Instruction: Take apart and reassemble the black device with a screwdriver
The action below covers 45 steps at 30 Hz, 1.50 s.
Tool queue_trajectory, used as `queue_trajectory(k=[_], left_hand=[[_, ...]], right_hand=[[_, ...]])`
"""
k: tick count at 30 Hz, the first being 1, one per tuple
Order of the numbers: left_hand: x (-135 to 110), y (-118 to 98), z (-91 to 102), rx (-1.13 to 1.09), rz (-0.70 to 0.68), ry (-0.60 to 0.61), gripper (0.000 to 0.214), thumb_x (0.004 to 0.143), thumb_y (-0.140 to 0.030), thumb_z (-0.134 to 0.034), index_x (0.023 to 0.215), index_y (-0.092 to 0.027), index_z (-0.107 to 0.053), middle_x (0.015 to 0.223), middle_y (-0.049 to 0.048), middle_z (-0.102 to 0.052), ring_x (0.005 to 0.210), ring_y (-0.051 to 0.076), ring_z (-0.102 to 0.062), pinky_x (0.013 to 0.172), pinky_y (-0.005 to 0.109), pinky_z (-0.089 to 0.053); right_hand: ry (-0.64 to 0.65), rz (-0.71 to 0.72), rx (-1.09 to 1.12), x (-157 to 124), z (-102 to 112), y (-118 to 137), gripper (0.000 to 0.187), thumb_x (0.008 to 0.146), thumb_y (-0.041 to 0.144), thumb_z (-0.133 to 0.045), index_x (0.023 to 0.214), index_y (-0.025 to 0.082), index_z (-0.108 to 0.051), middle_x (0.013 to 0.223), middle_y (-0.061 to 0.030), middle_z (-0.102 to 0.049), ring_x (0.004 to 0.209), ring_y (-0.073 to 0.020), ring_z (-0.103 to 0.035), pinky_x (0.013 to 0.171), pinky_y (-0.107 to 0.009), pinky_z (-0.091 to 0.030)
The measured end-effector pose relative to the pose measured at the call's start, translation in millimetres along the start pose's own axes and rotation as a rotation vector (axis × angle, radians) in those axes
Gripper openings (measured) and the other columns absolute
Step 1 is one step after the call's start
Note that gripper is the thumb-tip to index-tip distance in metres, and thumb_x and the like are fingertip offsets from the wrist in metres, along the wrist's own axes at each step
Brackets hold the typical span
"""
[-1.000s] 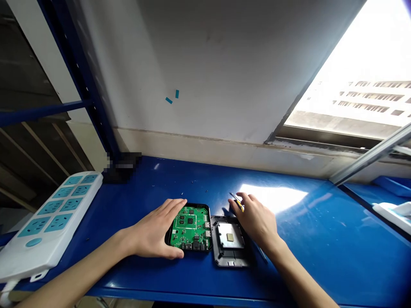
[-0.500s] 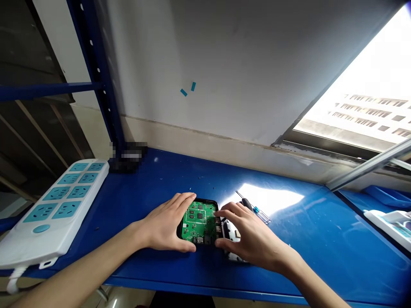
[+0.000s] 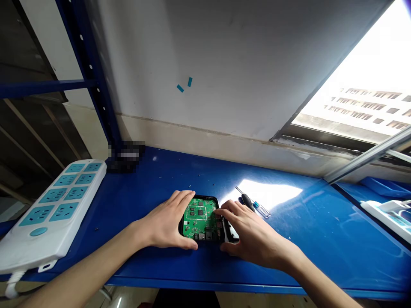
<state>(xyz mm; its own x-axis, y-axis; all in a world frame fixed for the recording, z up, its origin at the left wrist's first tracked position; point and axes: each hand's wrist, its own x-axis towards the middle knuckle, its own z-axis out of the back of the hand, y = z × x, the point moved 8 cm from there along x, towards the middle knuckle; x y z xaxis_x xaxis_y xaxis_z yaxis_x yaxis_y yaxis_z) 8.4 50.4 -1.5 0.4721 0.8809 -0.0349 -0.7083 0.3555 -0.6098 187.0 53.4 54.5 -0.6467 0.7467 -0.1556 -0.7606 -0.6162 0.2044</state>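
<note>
Circuit board (image 3: 198, 217), green, square, lies in a black plastic case (image 3: 207, 197) on the blue counter (image 3: 157, 269), apparently steadied, left hand (image 3: 163, 221) clasping the case, right hand (image 3: 250, 231) alongside, hold unclear, next needing level support.

Right hand (image 3: 250, 229) moves in to the case (image 3: 210, 198)

A second ago it partly hid the screwdriver (image 3: 247, 201), which now lies in sight on the table (image 3: 160, 269). The cover (image 3: 233, 234) beside the case, then in plain view, is now mostly hidden by that hand.
</note>
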Motion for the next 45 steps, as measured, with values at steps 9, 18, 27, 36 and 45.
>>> queue_trajectory(k=[9,18,27,36,45], left_hand=[[0.0,-5.3,4.3,0.023,-0.001,-0.04,0.121,0.066,-0.068,-0.083,0.162,-0.022,-0.024,0.167,0.0131,-0.029,0.153,0.044,-0.025,0.121,0.058,-0.036],[2.0,-11.3,9.3,0.065,-0.003,-0.054,0.119,0.062,-0.066,-0.086,0.157,-0.017,-0.033,0.162,0.015,-0.038,0.148,0.042,-0.035,0.12,0.056,-0.038],[3.0,-10.5,10.6,0.056,0.021,-0.052,0.121,0.061,-0.066,-0.087,0.157,-0.016,-0.034,0.161,0.0159,-0.039,0.147,0.042,-0.035,0.118,0.058,-0.039],[2.4,-10.8,10.8,0.053,0.005,-0.063,0.12,0.058,-0.065,-0.088,0.155,-0.017,-0.037,0.16,0.0164,-0.042,0.146,0.042,-0.037,0.118,0.057,-0.04],[3.3,-11.7,9.7,0.07,0.031,-0.027,0.125,0.058,-0.065,-0.088,0.158,-0.015,-0.033,0.163,0.0185,-0.037,0.149,0.042,-0.033,0.12,0.058,-0.036]], right_hand=[[0.036,-0.025,-0.054,6.7,-1.0,2.1,0.069,0.072,0.03,-0.09,0.134,0.017,-0.063,0.119,-0.0116,-0.063,0.109,-0.0311,-0.061,0.097,-0.049,-0.054],[0.035,-0.031,-0.073,9.9,-0.1,0.0,0.058,0.071,0.026,-0.091,0.125,0.021,-0.067,0.114,-0.009,-0.065,0.104,-0.0301,-0.061,0.092,-0.048,-0.054],[0.04,-0.016,-0.055,11.8,0.1,-1.8,0.054,0.068,0.025,-0.092,0.115,0.019,-0.068,0.108,-0.01,-0.064,0.099,-0.0314,-0.061,0.088,-0.051,-0.053],[0.08,-0.038,-0.074,17.1,-1.9,0.1,0.049,0.066,0.023,-0.092,0.107,0.017,-0.066,0.105,-0.0095,-0.063,0.096,-0.0304,-0.059,0.084,-0.048,-0.053],[0.09,-0.059,-0.003,16.4,-4.5,-2.7,0.051,0.066,0.014,-0.088,0.108,0.016,-0.06,0.107,-0.0095,-0.063,0.097,-0.0291,-0.06,0.087,-0.047,-0.053]])
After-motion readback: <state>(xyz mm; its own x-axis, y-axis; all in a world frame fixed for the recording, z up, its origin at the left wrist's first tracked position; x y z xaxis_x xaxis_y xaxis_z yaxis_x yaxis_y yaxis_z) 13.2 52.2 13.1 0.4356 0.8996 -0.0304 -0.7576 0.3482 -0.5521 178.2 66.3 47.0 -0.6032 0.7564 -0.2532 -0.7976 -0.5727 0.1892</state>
